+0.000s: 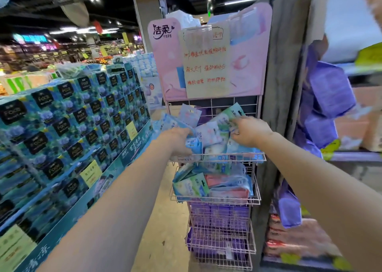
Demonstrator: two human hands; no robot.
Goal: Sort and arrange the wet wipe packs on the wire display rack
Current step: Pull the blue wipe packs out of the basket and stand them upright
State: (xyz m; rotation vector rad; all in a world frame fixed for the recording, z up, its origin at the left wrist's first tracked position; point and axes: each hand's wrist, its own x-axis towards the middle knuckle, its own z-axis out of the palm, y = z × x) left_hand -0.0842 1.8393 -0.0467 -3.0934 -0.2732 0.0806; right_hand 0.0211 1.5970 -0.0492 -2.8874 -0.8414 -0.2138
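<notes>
Top basket (pixel 217 157) of the wire display rack: left hand (pixel 178 140) grips a blue wet wipe pack (pixel 194 144) at the basket's left, right hand (pixel 251 131) pinches a green-and-white pack (pixel 228 114) above its heaped packs.

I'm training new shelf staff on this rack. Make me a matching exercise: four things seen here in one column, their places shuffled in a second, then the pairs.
Things:
1. left hand
2. right hand
3. purple packs
4. handwritten sign

Places:
A. on the pink board above the baskets
B. top basket, right part, on packs
C. third basket down
D. top basket, left part, on packs

Pairs: 1-D, 2-B, 3-C, 4-A
</notes>
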